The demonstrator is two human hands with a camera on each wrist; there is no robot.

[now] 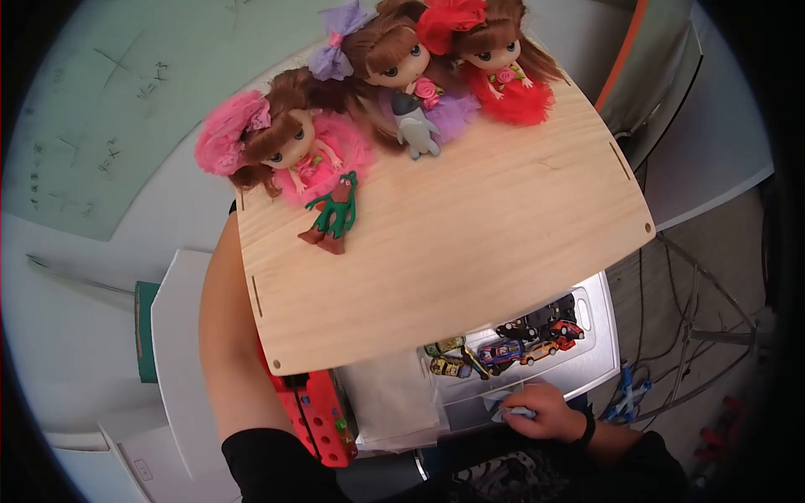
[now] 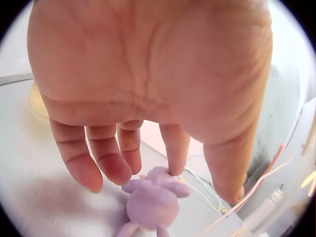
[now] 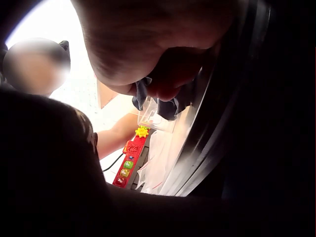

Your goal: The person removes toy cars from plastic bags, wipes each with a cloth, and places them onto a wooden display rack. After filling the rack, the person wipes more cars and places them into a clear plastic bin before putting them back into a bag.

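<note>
In the left wrist view my left hand (image 2: pixel 148 84) hangs over a purple toy figure (image 2: pixel 153 205), its fingers spread and loosely bent. One fingertip overlaps the figure's top; whether it touches is unclear. The head view shows the left forearm (image 1: pixel 239 360), with the hand hidden behind the wooden board (image 1: pixel 470 226). My right hand (image 1: pixel 543 411) curls round a small grey-blue object (image 1: pixel 518 412) near the metal tray's front edge. In the right wrist view dark grey-blue parts (image 3: pixel 168 107) show below the shaded right hand (image 3: pixel 158 44); their full shape is hidden.
On the board are three dolls (image 1: pixel 314 159) (image 1: pixel 411 71) (image 1: pixel 507 84), a grey penguin-like figure (image 1: pixel 417 132) and a green figure (image 1: pixel 335 214). Toy cars (image 1: pixel 501 352) lie on the metal tray (image 1: pixel 599 335). A red toy (image 1: pixel 323 419) and plastic bag (image 1: pixel 394 402) are beside it.
</note>
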